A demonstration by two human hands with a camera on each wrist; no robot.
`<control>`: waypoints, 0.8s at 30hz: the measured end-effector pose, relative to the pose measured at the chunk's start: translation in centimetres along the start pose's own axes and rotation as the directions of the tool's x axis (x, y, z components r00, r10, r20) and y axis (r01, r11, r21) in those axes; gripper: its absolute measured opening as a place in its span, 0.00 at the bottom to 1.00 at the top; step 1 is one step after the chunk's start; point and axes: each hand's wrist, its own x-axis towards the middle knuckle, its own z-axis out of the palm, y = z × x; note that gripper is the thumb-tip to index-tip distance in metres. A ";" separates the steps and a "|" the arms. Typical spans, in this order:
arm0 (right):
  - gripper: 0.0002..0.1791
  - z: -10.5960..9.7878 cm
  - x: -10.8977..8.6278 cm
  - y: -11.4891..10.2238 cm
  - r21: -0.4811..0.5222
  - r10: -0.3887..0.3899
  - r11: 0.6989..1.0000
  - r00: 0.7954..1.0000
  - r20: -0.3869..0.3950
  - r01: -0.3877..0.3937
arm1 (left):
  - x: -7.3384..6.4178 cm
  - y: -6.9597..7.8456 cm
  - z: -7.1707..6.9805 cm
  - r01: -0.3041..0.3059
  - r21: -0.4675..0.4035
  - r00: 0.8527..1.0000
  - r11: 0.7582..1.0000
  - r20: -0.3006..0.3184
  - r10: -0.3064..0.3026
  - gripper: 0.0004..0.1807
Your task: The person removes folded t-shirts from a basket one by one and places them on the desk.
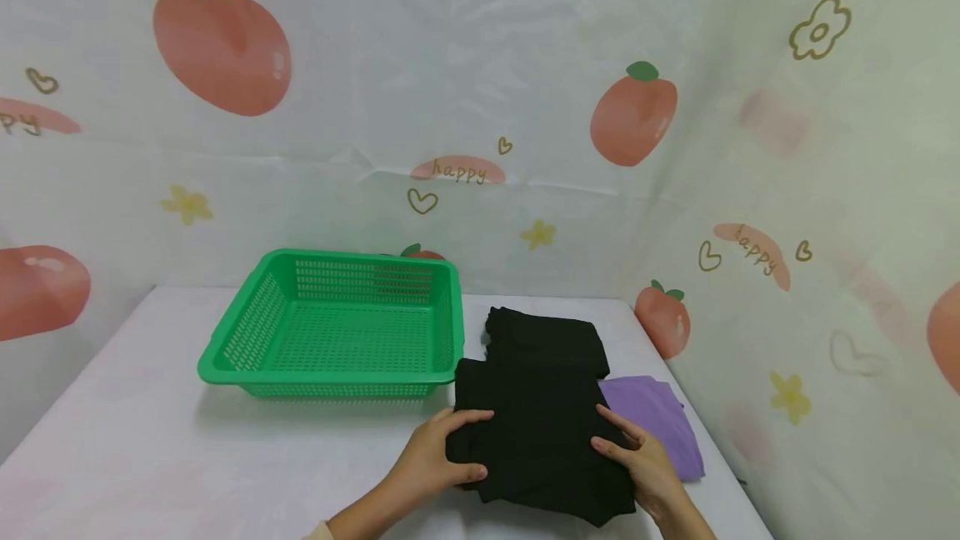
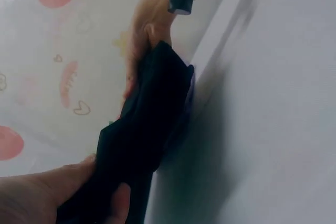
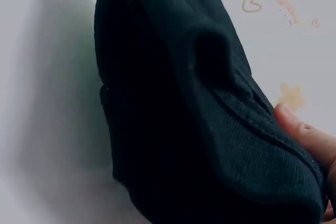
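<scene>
Between my two hands is a folded black garment [image 1: 540, 440], its exact kind not clear from the folds. My left hand [image 1: 431, 457] grips its left edge, thumb and fingers spread along the side. On the opposite edge, my right hand [image 1: 647, 469] holds the cloth with its thumb and fingers. The left wrist view shows the black bundle [image 2: 144, 114] raised above the white tabletop, with a shadow below it. Parts of the fingers are hidden by the cloth.
A green plastic basket [image 1: 330, 379] with slotted walls stands at the back left of the white table [image 1: 150, 457]. Another folded black cloth [image 1: 543, 340] lies behind the held one. A purple folded cloth [image 1: 660, 423] lies at the right, near a printed curtain [image 1: 825, 190].
</scene>
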 end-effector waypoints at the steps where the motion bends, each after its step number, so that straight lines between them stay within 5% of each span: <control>1: 0.32 0.1 0.1 0.1 -0.006 0.001 1.000 1.000 -0.012 -0.001 | 0.0 -0.2 0.1 0.004 0.001 1.000 1.000 -0.005 -0.004 0.36; 15: 0.32 1.7 1.6 1.5 -0.112 -0.050 0.993 0.978 -0.204 0.027 | 0.4 -3.5 1.2 0.056 -0.048 0.997 0.997 -0.056 -0.059 0.35; 24: 0.33 2.0 2.6 2.3 -0.288 -0.092 0.957 0.976 -0.197 0.032 | 0.2 -5.0 1.3 0.093 -0.030 0.991 0.995 -0.095 -0.095 0.34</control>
